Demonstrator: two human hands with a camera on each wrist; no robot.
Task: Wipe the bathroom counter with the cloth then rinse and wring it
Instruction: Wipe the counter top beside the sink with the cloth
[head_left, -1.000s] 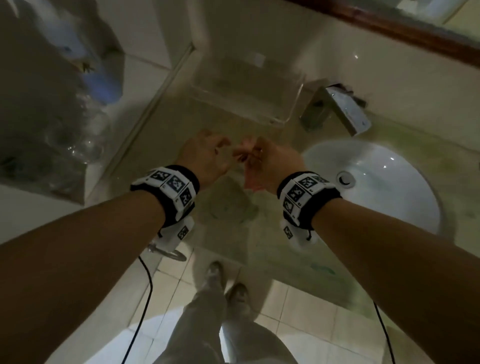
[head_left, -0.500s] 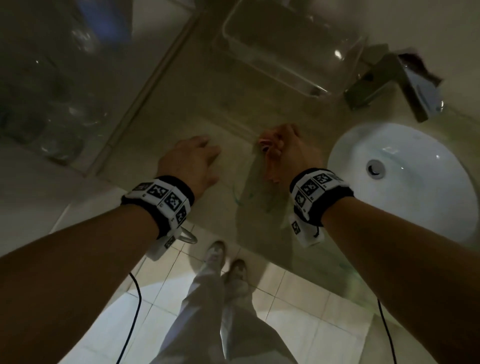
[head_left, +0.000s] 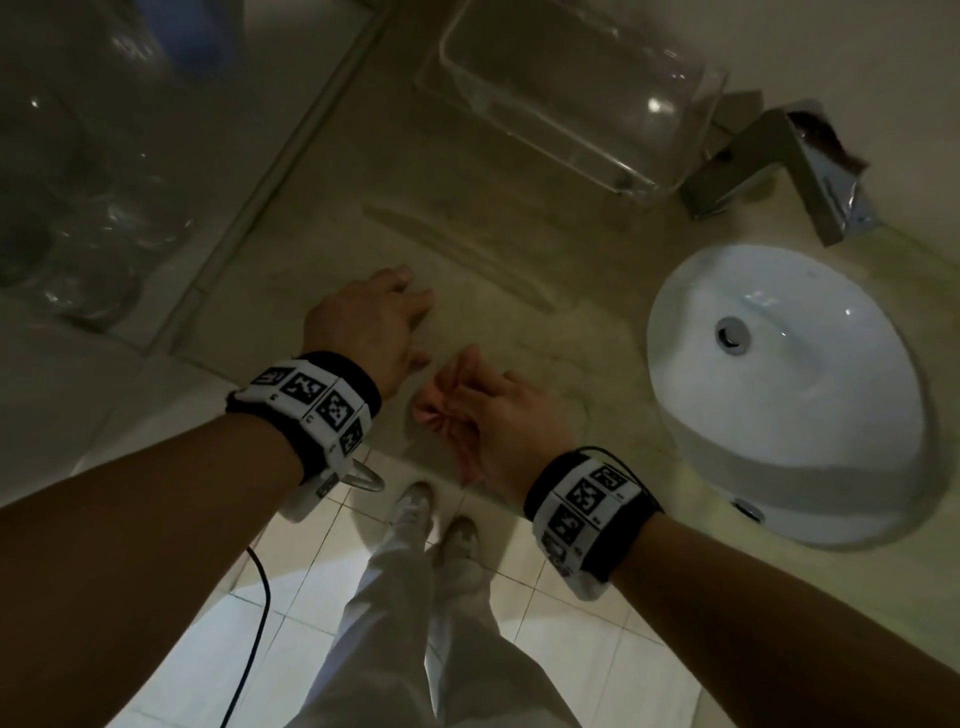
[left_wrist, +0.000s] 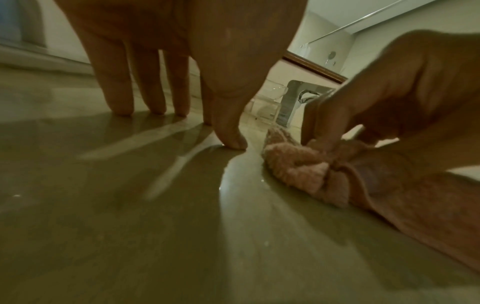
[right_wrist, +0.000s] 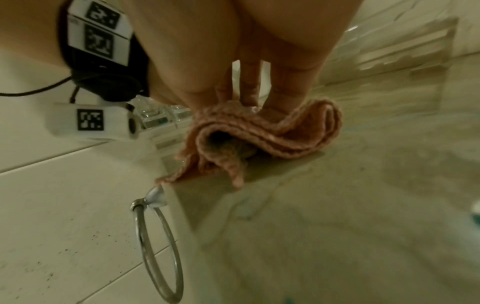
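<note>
Beige stone counter (head_left: 519, 249) of a dim bathroom, seen from above; a white oval sink (head_left: 779, 395) is set into it at the right, with a square metal faucet (head_left: 779, 171) behind the basin and a clear plastic tray (head_left: 576, 88) beside the faucet. Right hand (head_left: 488, 415): fingers curled down around a bunched pink cloth (right_wrist: 262, 131), pinching its folds and holding it against the counter near the front edge. In the right wrist view one corner of the cloth reaches that edge, just above a chrome towel ring (right_wrist: 158, 246) fixed to the counter's front face. Left hand (head_left: 369, 322): spread, holding nothing, fingers straight with their tips and the thumb tip touching the counter just beside the cloth, as the left wrist view shows (left_wrist: 182, 61). Both wrists carry black bands with white marker tiles. Below the counter edge, pale floor tiles (head_left: 208, 623) and the person's trousers and shoes are visible.
</note>
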